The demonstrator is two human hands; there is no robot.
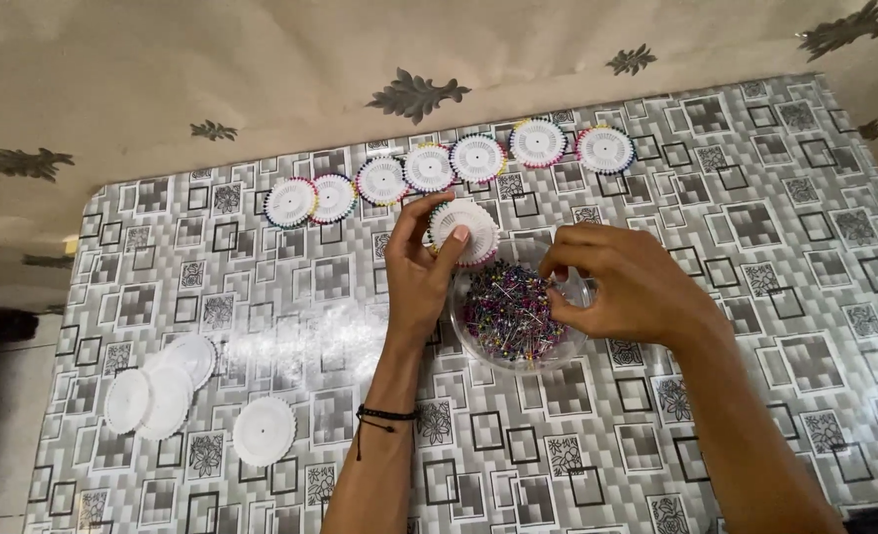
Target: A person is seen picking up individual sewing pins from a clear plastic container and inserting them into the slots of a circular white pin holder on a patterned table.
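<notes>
We found the left hand [417, 269] pinching a pin wheel [464, 230] just above the pin bowl [514, 314]. The right hand [612, 282], fingers pressed together over the bowl, picked at pins. We judged loading underway; seating each pin demands steady aim.

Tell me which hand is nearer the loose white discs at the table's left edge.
Left. The left hand, holding a pin wheel, sits closer to the white discs; the right hand is farther, over the bowl of pins.
</notes>
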